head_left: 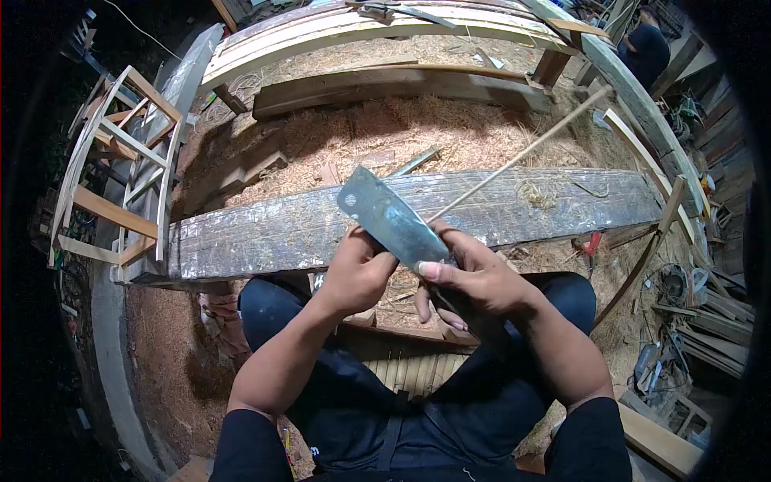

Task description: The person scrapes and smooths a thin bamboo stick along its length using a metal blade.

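A wide metal blade [393,221] with a round hole near its upper corner is held tilted over my lap, in front of the bench plank. My right hand [474,277] grips its lower right part, the thumb pressed on the flat face. My left hand [359,269] is closed at the blade's left edge; whatever its fingers hold is hidden. A thin wooden stick [522,153] slants up to the right from behind the blade near my right hand; its lower end is hidden.
A worn plank bench [265,241] crosses in front of my knees. Wooden frames [136,209] stand at the left. Long boards [385,84] lie beyond, over wood shavings [337,132]. A person [646,48] in dark clothing is at the upper right. Scrap wood [715,321] lies at the right.
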The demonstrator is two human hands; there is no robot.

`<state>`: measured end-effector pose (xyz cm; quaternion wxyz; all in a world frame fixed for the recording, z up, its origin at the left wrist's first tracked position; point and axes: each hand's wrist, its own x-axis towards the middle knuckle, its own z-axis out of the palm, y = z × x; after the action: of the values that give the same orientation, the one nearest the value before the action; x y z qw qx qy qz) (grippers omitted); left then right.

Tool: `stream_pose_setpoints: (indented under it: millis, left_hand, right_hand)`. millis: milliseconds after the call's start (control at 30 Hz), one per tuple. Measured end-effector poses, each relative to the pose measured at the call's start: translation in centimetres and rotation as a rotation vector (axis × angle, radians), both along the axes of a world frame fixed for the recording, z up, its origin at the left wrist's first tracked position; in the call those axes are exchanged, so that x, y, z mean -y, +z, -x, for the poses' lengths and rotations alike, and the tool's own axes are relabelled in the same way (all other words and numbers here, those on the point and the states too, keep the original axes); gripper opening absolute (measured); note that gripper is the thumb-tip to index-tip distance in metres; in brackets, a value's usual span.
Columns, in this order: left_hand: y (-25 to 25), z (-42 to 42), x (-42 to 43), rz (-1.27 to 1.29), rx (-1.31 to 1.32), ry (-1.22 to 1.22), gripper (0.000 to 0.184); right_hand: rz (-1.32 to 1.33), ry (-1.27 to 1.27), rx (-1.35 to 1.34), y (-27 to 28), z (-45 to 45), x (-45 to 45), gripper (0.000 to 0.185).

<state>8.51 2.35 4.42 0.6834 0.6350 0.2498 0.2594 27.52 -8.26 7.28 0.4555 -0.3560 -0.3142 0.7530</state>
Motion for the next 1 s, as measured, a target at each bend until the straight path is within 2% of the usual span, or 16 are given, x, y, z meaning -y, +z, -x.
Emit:
stream_pose_setpoints:
  millis: [33, 100, 233, 367, 433, 467, 500, 567, 633, 700, 733, 767, 800, 833, 933, 1000]
  left_hand:
    - [-0.5, 0.1, 0.0, 0.001, 0.002, 0.000, 0.024]
    - [-1.1, 0.4, 0.4, -0.318, -0.056, 0.029, 0.028]
    - [-0.4, 0.5, 0.7, -0.389, -0.031, -0.029, 0.035]
    - [0.4, 0.4, 1.3, -0.262, -0.067, -0.036, 0.038]
    - [1.0, -0.4, 1.8, -0.255, 0.138, 0.051, 0.026]
    - [1.7, -0.2, 1.7, -0.256, 0.138, 0.051, 0.026]
    - [2.7, 0.3, 1.6, -0.270, 0.036, 0.059, 0.020]
    - [3.1, 0.7, 1.5, -0.282, -0.059, 0.063, 0.016]
    - [2.4, 0.6, 1.8, -0.400, -0.066, 0.080, 0.017]
    - [1.4, 0.5, 1.7, -0.353, -0.081, 0.070, 0.015]
    - [1.1, 0.7, 1.8, -0.426, -0.078, 0.043, 0.021]
    - [0.9, 0.8, 1.8, -0.498, -0.075, 0.013, 0.027]
    - [1.2, 0.3, 2.2, -0.466, 0.029, 0.067, 0.038]
    - [1.3, 0.1, 2.3, -0.463, 0.027, 0.062, 0.038]
    - [1.4, 0.0, 2.6, -0.501, 0.094, 0.085, 0.030]
    - [1.4, 0.4, 2.5, -0.460, -0.007, 0.093, 0.022]
  right_hand:
    - [0.029, 0.021, -0.032, 0.0, 0.1, 0.2, 0.050]
    - [0.013, -0.002, -0.029, 0.4, 0.9, 0.6, 0.053]
    - [0.094, -0.013, -0.054, 0.7, 0.8, 1.0, 0.057]
    - [0.066, -0.063, -0.013, 1.6, 1.2, 1.1, 0.050]
    - [0.064, -0.066, 0.051, 1.8, 0.4, 1.2, 0.046]
    - [0.063, -0.068, 0.116, 1.9, -0.2, 1.2, 0.042]
    - [0.018, -0.215, 0.135, 2.5, -1.1, 1.0, 0.037]
    - [-0.097, -0.248, -0.043, 2.0, -3.3, 1.1, 0.039]
    - [0.032, -0.230, 0.037, 2.5, -2.3, 1.3, 0.050]
    - [0.075, -0.033, 0.039, 1.6, -0.8, 1.7, 0.054]
    - [0.098, 0.052, 0.019, 1.4, 0.0, 1.7, 0.061]
    - [0.062, 0.006, -0.009, 1.3, 1.2, 1.8, 0.063]
    - [0.052, 0.017, -0.047, 1.4, 1.1, 1.8, 0.068]
    - [0.044, 0.027, -0.083, 1.5, 1.0, 1.8, 0.072]
    - [0.006, -0.037, -0.029, 2.1, 1.6, 1.8, 0.060]
    - [0.018, -0.046, -0.009, 1.8, 0.5, 1.8, 0.055]
